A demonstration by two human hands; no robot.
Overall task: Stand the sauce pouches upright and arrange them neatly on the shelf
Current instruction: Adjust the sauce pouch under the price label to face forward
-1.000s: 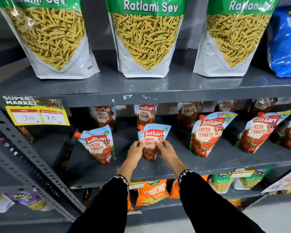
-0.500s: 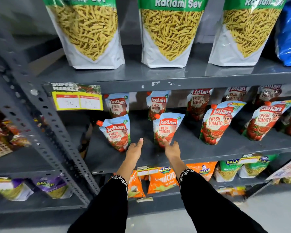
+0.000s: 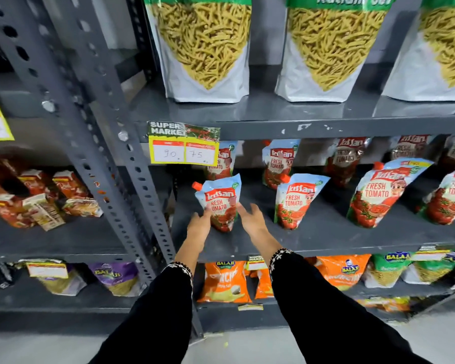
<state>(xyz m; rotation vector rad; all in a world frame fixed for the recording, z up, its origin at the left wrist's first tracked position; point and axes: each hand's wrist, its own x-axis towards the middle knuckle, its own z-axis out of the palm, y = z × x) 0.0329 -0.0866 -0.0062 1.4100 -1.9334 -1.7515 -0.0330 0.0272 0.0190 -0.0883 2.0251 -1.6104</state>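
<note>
Grey steel shelf (image 3: 313, 240), and on it, near its left end and close to the front edge, stands the leftmost sauce pouch (image 3: 220, 203), upright with a slight lean and its red cap pointing up to the left. The left hand (image 3: 199, 227) is at the pouch's lower left side, fingers spread and loosely curved, the tips touching or all but touching the pouch's edge; I cannot tell whether it truly grips. The right hand (image 3: 250, 219) is open just off the pouch's right side, fingers splayed and holding nothing, a small gap showing between it and the pouch. So the pouch sits between the two hands, a little beyond them toward the back of the shelf. Further right along the front edge stand a second pouch (image 3: 294, 200) and a third pouch (image 3: 378, 193), both leaning to the right, well apart from the hands. Behind them, a back row of pouches (image 3: 280, 164) stands against the rear. A yellow price tag (image 3: 183, 152) hangs from the lip of the shelf above, over the left end.
</note>
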